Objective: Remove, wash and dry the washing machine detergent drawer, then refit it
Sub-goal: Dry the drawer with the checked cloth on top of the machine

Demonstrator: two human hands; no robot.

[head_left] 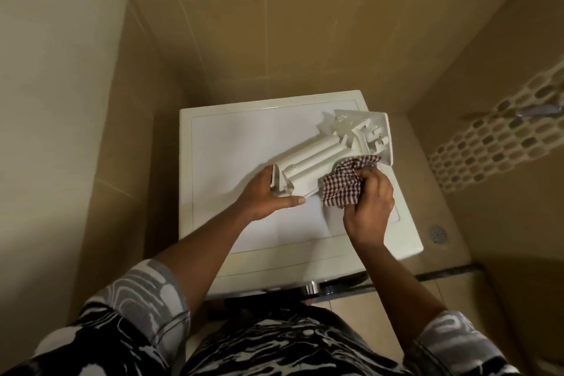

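1. Head view, straight down: the drawer [317,156] is out of the machine and held just over the washer [244,137], above its top surface, with its moulded tubes and ribs turned up towards us.
2. Its long axis runs on a diagonal, from the near-left end out to the far right. The wide front panel [381,134] sits at that far end, about over the washer's right edge.
3. The left hand [268,195] has the near-left end. The thumb lies along the near edge and the fingers [271,169] are wrapped round the far side, so it is clamped on firmly as the anchor.
4. The right hand [370,201] has its fingers curled tight into a bunched checked cloth [341,183], pressing it against the drawer's near side.
5. Here is the relation that matters. The cloth sits on the right half, touching the drawer just short of the panel. The rest of the body stretches away to the left, towards the holding hand.
6. This looks like the drying step, well under way. The right hand is the nearer one to the panel corner, so a wipe could go up into that corner or back along the diagonal.
7. One thing to watch, I'd say: with only one end gripped, a hard push near the panel could twist the drawer. The refit is not yet done, and the slot is hidden from here.
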